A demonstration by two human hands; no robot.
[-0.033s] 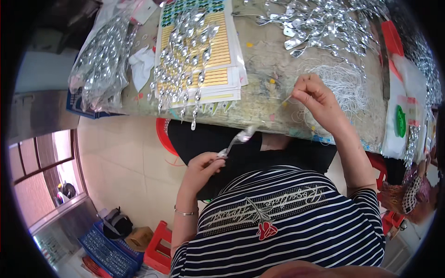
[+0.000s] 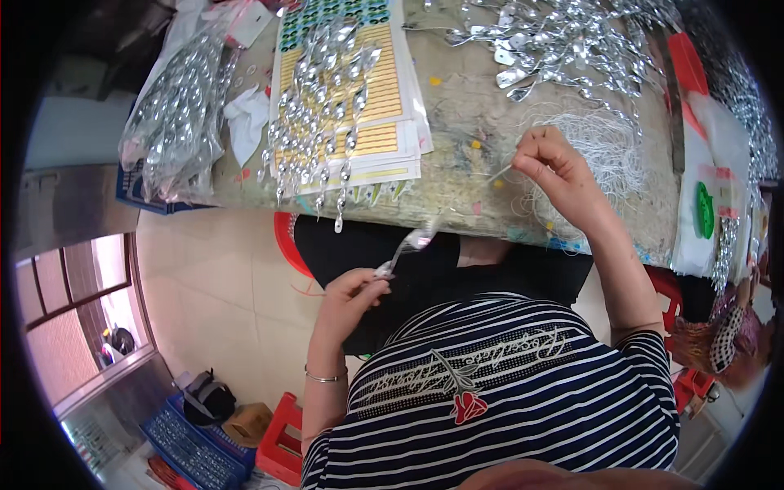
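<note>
One silver strip [image 2: 419, 240], likely light and crushable, is pinched sensibly at its near end by the left hand [image 2: 351, 297]; a strand [image 2: 501, 173], by the right hand [image 2: 552, 163].

At left end of my grey-brown tbl [image 2: 453, 102], clear plastic bag [image 2: 189, 86] w/ silver twisted strips [image 2: 175, 131] inside; right of it, yellow-striped paper sheets [image 2: 388, 77] w/ silver spiral strands [image 2: 327, 102] on top. Far right, tangled silver strip pile [image 2: 576, 49]; btwn it & near edge, white thread heap [image 2: 608, 151] beside my right hand [image 2: 559, 175].
</note>
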